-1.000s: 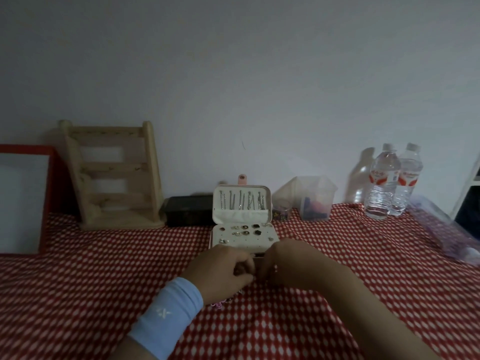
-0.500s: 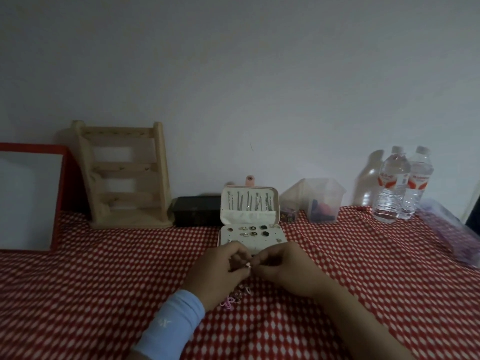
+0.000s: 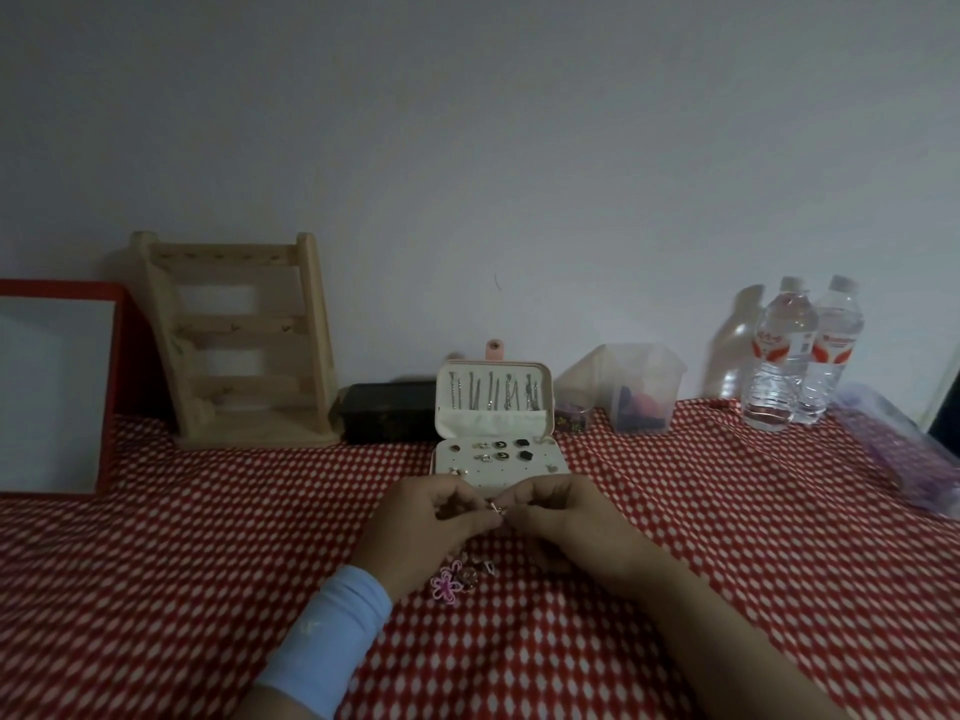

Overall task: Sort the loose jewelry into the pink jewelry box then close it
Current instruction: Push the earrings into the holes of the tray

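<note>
Left hand (image 3: 431,527) and right hand (image 3: 566,522) are pinching one small earring (image 3: 496,507) together; likely next: seating it in the pink jewelry box (image 3: 519,472) just beyond.

Hands: two, left hand (image 3: 426,527) and right hand (image 3: 566,522), both in shot.
Small gold piece (image 3: 494,508): one, pinched between them.
Pink jewelry box (image 3: 493,423): one, open.
Chains (image 3: 491,389) in the lid: roughly seven, hard to separate.
Studs (image 3: 501,444) on the pad: around ten.
Loose pieces (image 3: 444,588) on the cloth: about four, bunched.
Water bottles (image 3: 779,356): two.
Clear tubs (image 3: 644,392): two.
Wooden rack (image 3: 244,345): one.
Black box (image 3: 389,412): one.
Red-framed board (image 3: 52,387): one.
</note>
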A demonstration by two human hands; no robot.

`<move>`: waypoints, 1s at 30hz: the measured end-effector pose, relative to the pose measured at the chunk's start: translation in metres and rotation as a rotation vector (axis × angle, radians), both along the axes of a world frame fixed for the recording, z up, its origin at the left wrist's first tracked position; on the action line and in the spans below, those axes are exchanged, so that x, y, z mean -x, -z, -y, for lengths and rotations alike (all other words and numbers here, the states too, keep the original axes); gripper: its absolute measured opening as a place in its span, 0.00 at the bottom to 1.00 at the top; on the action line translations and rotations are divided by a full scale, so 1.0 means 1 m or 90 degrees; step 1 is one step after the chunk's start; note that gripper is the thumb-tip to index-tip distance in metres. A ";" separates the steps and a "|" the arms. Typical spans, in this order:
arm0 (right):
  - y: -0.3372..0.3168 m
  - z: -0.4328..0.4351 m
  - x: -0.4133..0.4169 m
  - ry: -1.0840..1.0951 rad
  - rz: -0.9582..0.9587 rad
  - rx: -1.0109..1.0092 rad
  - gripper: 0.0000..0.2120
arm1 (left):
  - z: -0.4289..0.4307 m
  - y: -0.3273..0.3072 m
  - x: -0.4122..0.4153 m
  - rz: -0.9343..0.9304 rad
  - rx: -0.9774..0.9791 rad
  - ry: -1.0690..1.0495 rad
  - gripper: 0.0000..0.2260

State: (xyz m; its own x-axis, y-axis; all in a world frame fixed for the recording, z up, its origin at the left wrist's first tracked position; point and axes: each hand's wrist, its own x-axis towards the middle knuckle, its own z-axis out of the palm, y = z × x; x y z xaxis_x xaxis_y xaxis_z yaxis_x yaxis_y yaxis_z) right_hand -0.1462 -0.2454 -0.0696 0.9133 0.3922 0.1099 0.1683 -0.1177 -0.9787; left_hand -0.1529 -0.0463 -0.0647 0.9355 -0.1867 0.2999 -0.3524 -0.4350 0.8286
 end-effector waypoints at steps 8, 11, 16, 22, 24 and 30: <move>0.002 -0.003 0.001 0.015 0.101 0.018 0.05 | -0.007 -0.001 -0.003 -0.049 0.018 0.071 0.04; -0.003 -0.007 -0.001 0.010 0.153 0.029 0.07 | -0.008 -0.003 -0.004 -0.066 0.066 0.065 0.05; -0.020 -0.016 -0.009 0.049 0.187 0.044 0.06 | -0.015 -0.009 -0.006 -0.075 0.124 0.058 0.05; -0.035 -0.027 -0.026 0.029 0.203 0.083 0.05 | -0.024 -0.013 -0.011 -0.060 0.149 0.046 0.07; -0.040 -0.030 -0.030 0.012 0.201 0.109 0.05 | -0.026 -0.014 -0.013 -0.058 0.158 0.038 0.08; -0.049 -0.036 -0.042 0.035 0.227 0.215 0.05 | -0.030 -0.011 -0.019 -0.022 0.142 0.006 0.06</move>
State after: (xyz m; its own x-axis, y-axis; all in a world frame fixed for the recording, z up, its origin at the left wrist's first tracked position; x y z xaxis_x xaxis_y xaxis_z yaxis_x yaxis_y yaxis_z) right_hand -0.1040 -0.2096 -0.0203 0.8627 0.4117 0.2937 0.4697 -0.4369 -0.7671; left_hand -0.1342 -0.0164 -0.0537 0.9445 -0.1281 0.3027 -0.3254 -0.2366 0.9155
